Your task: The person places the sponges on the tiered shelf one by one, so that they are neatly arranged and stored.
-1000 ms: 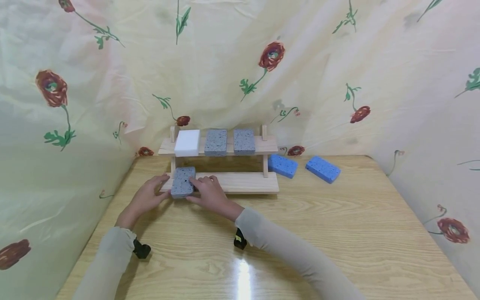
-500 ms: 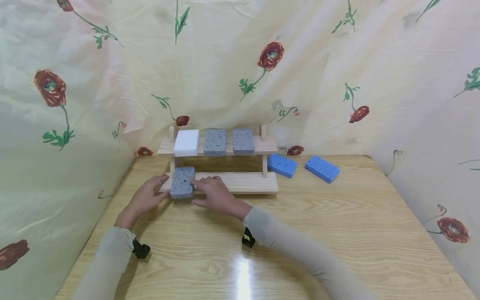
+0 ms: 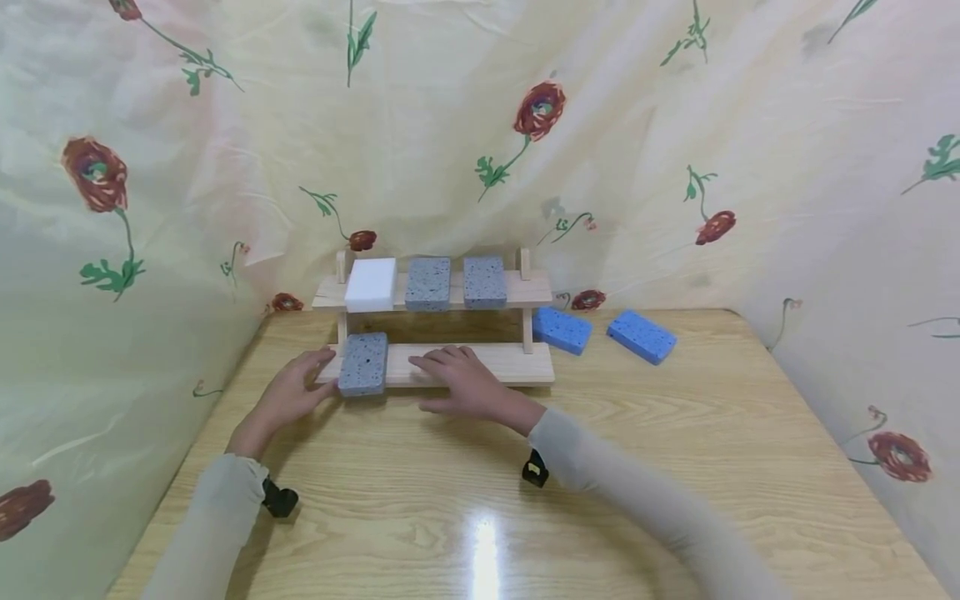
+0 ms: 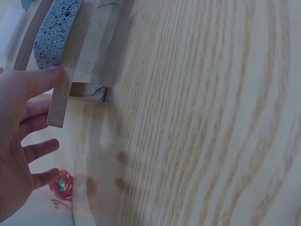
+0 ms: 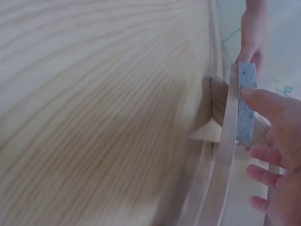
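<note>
A grey speckled sponge (image 3: 363,364) lies flat at the left end of the lower board of a two-tier wooden shelf (image 3: 487,365). My left hand (image 3: 291,392) is at that end; in the left wrist view its thumb (image 4: 43,81) touches the near corner of the sponge (image 4: 57,35), two fingers pass behind the board end, and the others are spread. My right hand (image 3: 468,387) hovers by the middle of the lower board, right of the sponge, fingers loosely extended with nothing in them. The right wrist view shows its thumb overlapping the sponge (image 5: 246,120).
On the upper board sit a white sponge (image 3: 371,284) and two grey sponges, one central (image 3: 428,283) and one further right (image 3: 484,282). Two blue sponges, one partly behind the shelf (image 3: 561,330) and one apart (image 3: 642,337), lie on the wooden table (image 3: 675,467). Flowered cloth hangs behind.
My right hand has let go of the grey sponge on the lower board and moved right, away from it. The left hand and the sponge have stayed in place.
</note>
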Available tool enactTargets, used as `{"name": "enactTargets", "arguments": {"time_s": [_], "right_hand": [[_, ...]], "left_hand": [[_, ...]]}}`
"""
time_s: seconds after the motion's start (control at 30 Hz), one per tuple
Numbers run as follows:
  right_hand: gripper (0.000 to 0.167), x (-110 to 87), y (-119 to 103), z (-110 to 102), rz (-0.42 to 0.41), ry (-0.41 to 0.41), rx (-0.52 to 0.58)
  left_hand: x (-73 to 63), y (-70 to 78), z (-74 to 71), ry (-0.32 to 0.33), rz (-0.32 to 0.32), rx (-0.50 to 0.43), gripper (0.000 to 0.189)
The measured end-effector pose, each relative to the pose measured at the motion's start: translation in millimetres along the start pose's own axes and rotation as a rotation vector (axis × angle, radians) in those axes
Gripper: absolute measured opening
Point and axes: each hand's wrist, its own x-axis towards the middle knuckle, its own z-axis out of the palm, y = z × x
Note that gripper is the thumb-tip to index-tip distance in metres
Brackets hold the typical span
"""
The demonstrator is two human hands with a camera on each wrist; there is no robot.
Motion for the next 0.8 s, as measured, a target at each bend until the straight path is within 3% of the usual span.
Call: {"name": "enactTargets", "arguments": {"time_s": [0.8], "right_hand": [[0.082,-58.2,51.4,-29.3,0.005,-0.041,-0.036]], "left_hand": [[-0.4,0.6,-0.7,0.000,0.008,-0.017,0.062]]}}
